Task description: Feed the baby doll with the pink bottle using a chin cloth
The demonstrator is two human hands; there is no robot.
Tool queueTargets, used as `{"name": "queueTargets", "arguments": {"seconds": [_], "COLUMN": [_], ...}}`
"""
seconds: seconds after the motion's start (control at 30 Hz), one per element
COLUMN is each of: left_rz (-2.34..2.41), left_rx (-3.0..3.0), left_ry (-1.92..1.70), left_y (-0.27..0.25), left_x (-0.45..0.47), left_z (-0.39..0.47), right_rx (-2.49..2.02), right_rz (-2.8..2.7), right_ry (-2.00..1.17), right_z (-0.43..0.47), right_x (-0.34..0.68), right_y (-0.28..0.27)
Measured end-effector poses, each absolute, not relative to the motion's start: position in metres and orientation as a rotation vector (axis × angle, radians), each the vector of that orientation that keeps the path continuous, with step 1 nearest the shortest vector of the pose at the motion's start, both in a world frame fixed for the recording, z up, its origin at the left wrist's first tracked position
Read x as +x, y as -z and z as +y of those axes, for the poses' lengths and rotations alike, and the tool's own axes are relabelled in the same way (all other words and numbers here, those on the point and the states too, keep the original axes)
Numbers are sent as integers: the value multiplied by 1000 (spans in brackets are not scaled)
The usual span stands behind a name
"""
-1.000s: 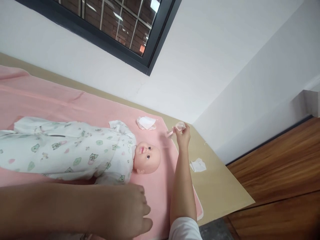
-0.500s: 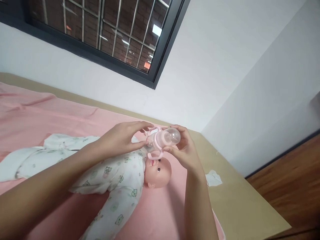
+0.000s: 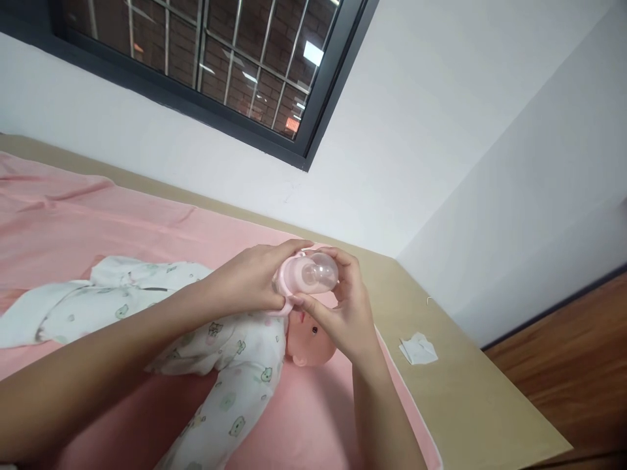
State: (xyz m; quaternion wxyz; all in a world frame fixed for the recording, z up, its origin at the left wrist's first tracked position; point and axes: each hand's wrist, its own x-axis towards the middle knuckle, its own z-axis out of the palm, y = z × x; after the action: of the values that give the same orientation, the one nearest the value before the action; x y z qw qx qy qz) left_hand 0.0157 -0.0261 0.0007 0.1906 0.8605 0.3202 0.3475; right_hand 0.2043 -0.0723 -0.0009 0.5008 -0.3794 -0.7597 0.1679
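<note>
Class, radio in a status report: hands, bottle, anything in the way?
Left hand on baby bottle, right hand at its clear cap. Baby bottle capped, partly hiding doll's head. Nothing seen blocking hands; white scrap off to the right.

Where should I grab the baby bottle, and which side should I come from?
I'd hold the baby bottle around the pink collar, coming from the left, where the left hand is. The clear domed cap points right, toward the right hand, and its smooth round end might be slippery. Fingers hide much of the bottle's other end.
</note>
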Motion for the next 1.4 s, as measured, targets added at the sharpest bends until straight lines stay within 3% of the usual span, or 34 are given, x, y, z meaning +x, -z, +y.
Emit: {"name": "queueTargets", "arguments": {"seconds": [0.43,1.4], "left_rz": [976,950], "left_rx": [2619,2645], "left_ry": [-971,-907], "left_y": [5,7], "left_x": [15,14], "left_z": [-20,-18], "right_rx": [-948,-933], "right_rz": [-1998,-2156], "right_ry": [-186,-133], "right_z": [-76,-78], "right_x": [207,213], "right_y": [-7,-8]}}
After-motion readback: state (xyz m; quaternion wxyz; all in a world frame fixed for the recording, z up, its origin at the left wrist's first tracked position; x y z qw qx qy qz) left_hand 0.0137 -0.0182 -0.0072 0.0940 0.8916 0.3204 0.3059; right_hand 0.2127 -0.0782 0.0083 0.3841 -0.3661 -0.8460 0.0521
